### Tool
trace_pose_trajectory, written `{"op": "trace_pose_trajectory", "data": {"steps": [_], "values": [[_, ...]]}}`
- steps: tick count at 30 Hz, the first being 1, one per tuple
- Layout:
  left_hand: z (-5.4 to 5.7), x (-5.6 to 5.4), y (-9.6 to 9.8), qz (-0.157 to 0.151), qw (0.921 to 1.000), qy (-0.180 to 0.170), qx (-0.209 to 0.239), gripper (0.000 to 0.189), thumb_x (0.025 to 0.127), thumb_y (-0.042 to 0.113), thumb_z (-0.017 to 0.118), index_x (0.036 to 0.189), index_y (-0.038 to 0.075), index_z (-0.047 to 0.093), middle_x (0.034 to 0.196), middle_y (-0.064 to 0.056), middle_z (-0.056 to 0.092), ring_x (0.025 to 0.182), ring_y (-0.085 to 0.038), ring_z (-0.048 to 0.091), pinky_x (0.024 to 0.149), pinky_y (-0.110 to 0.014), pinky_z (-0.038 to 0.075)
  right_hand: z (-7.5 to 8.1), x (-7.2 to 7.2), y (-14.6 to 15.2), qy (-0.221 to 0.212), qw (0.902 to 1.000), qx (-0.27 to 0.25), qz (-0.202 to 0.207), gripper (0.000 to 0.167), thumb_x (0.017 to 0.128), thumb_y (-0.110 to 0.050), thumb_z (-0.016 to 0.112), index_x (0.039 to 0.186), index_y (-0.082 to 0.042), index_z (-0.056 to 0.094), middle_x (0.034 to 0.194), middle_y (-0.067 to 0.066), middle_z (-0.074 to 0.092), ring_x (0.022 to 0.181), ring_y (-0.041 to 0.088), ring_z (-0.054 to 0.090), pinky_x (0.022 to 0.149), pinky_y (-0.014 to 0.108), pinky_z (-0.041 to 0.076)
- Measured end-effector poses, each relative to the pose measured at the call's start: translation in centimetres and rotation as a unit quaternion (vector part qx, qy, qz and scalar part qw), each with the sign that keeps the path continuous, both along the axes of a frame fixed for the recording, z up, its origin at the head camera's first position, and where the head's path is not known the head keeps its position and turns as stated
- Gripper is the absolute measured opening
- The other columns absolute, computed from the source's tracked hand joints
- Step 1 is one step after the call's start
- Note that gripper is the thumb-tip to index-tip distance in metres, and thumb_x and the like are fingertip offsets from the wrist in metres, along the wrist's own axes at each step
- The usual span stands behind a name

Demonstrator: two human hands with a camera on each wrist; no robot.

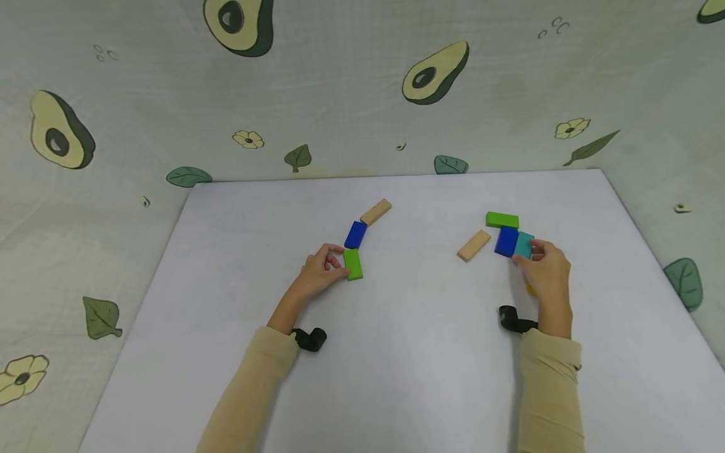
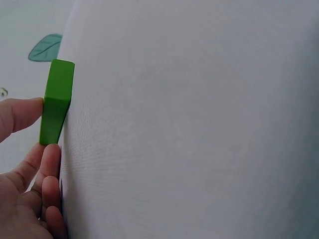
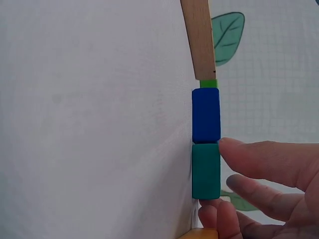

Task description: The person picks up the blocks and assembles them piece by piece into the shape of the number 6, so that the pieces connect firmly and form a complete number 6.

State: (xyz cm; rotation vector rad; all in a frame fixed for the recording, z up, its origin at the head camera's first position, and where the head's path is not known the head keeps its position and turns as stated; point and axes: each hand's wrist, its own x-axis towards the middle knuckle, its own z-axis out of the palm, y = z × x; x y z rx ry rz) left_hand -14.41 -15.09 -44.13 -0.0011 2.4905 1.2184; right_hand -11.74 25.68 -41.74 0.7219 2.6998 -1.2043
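Note:
My left hand pinches a green block with thumb and forefinger. The block's far end meets a dark blue block, and beyond that a plain wooden block lies at a slant. In the left wrist view the thumb is on one side of the green block. My right hand grips a teal block by its edges, beside a second dark blue block. Behind these lies another green block. The right wrist view shows the teal block lined up with the blue one.
Another plain wooden block lies slanted left of the right-hand group. A yellow-orange piece is mostly hidden under the right hand. The white tabletop ends at a cloth printed with avocados. Black wrist cameras jut inward from both wrists.

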Motion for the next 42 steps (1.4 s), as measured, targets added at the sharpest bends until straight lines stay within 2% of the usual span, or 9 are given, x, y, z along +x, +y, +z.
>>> {"op": "trace_pose_trajectory", "data": {"steps": [7, 15, 30, 42], "values": [[0.23, 0.08, -0.09, -0.001, 1.0000, -0.004, 0.000, 0.047, 0.083, 0.027, 0.065, 0.124, 0.014, 0.048, 0.092, -0.002, 0.050, 0.088, -0.020, 0.038, 0.071, -0.030, 0.027, -0.11, -0.29, -0.12, -0.008, 1.0000, -0.001, -0.003, 0.060, 0.093, -0.021, 0.053, 0.141, 0.004, 0.030, 0.132, 0.030, 0.040, 0.123, 0.041, 0.039, 0.100, 0.051, 0.036], [0.00, 0.02, -0.04, -0.001, 0.9999, -0.011, 0.002, 0.046, 0.083, 0.025, 0.066, 0.124, 0.014, 0.048, 0.092, -0.002, 0.050, 0.089, -0.019, 0.037, 0.071, -0.029, 0.026, -0.15, -0.42, -0.09, -0.015, 0.9997, 0.017, -0.002, 0.059, 0.093, -0.019, 0.053, 0.141, 0.006, 0.029, 0.131, 0.032, 0.039, 0.120, 0.042, 0.040, 0.098, 0.051, 0.037], [-0.02, -0.01, 0.00, -0.005, 1.0000, -0.001, 0.008, 0.046, 0.082, 0.024, 0.067, 0.123, 0.013, 0.049, 0.089, -0.002, 0.052, 0.086, -0.018, 0.038, 0.069, -0.028, 0.027, -0.21, -0.53, 0.09, -0.022, 0.9992, 0.027, -0.019, 0.058, 0.092, -0.018, 0.049, 0.142, 0.003, 0.029, 0.129, 0.031, 0.040, 0.115, 0.041, 0.043, 0.094, 0.051, 0.042], [0.19, -0.27, -0.14, -0.010, 0.9998, -0.008, 0.017, 0.046, 0.082, 0.022, 0.067, 0.123, 0.013, 0.048, 0.089, -0.002, 0.052, 0.084, -0.018, 0.038, 0.070, -0.028, 0.028, 0.16, -0.64, 0.19, -0.008, 0.9989, -0.007, -0.045, 0.058, 0.093, -0.025, 0.046, 0.145, -0.006, 0.028, 0.139, 0.024, 0.040, 0.124, 0.037, 0.042, 0.098, 0.050, 0.040]]}}
